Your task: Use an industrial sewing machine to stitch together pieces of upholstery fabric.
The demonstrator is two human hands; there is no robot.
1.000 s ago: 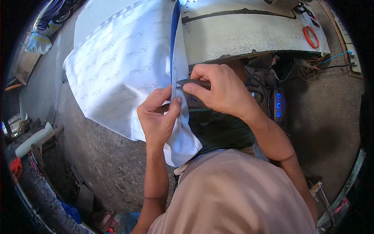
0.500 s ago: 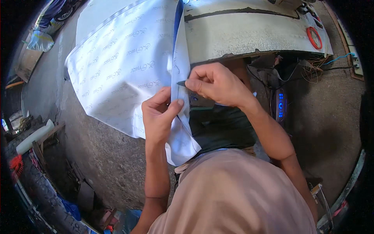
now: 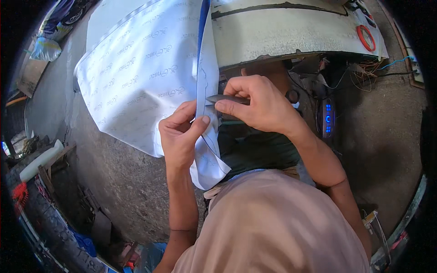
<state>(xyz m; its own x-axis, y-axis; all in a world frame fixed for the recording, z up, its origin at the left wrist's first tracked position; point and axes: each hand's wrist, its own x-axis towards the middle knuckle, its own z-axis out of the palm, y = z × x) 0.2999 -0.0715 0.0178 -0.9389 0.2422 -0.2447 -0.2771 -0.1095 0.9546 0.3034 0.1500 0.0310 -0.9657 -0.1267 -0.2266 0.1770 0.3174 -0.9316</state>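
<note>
Near the middle of the frame, my left hand (image 3: pixel 179 132) pinches the edge of a white sheet (image 3: pixel 132 86), thumb on the near face and the other fingers curled behind it, with no gap left between them but the material. My right hand (image 3: pixel 261 104), just right of centre, is closed around a dark pointed tool (image 3: pixel 234 98), thumb below and forefinger bent over the top; its tip points left and meets the sheet's edge strip (image 3: pixel 201 86) just above my left thumb, though I cannot tell whether it pierces the material. The sheet, printed all over with grey script, spreads from the centre to the upper left, and a narrow blue band (image 3: pixel 202 32) shows along its fold. Its lower corner hangs near my beige shirt (image 3: pixel 268 223). Across the upper right runs a pale worktop (image 3: pixel 273 36) with a chipped, dark edge, bearing a red ring (image 3: pixel 360 35) near its right end. Below that, right of my wrist, stands a dark device (image 3: pixel 327 119) with blue lights. A pale roll (image 3: pixel 41 160) lies at the left.
</note>
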